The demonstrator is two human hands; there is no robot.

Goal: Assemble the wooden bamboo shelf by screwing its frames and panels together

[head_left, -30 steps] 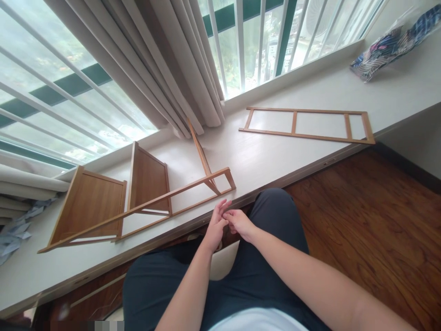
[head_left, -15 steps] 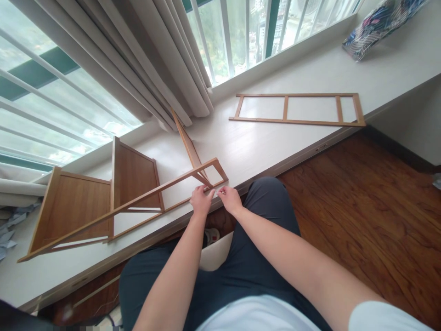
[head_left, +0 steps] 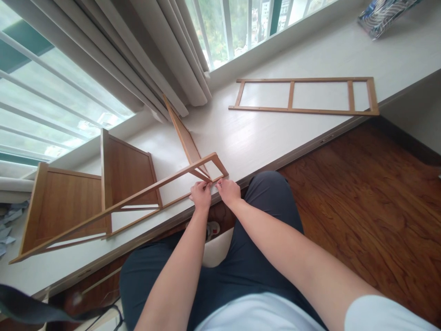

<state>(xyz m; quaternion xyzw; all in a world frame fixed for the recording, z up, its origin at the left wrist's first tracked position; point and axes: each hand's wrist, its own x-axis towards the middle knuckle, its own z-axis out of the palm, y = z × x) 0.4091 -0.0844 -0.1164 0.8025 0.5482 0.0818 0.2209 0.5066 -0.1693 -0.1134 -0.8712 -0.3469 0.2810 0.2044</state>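
Note:
A partly assembled wooden shelf unit (head_left: 129, 202) lies on its side on the white window ledge, with panels standing up between its two side frames. My left hand (head_left: 200, 195) is closed around the lower rail, at the joint with the rightmost panel (head_left: 182, 133). Just right of it, my right hand (head_left: 228, 189) has thumb and index finger pinched together at the same joint. Whatever those fingertips hold is too small to make out. A separate ladder-like wooden frame (head_left: 291, 95) rests flat on the ledge to the right.
Grey curtains (head_left: 148, 50) hang behind the shelf unit, before barred windows. A patterned plastic-wrapped bundle (head_left: 382, 18) sits at the far right of the ledge (head_left: 262, 133). Grey scraps (head_left: 5, 230) lie at far left. Below is a wooden floor (head_left: 361, 197); a black strap (head_left: 34, 308) shows at lower left.
My left fingers have curled in at the joint, and my right hand has come slightly closer to it. The view has shifted a little; the shelf unit and the loose frame look otherwise unchanged.

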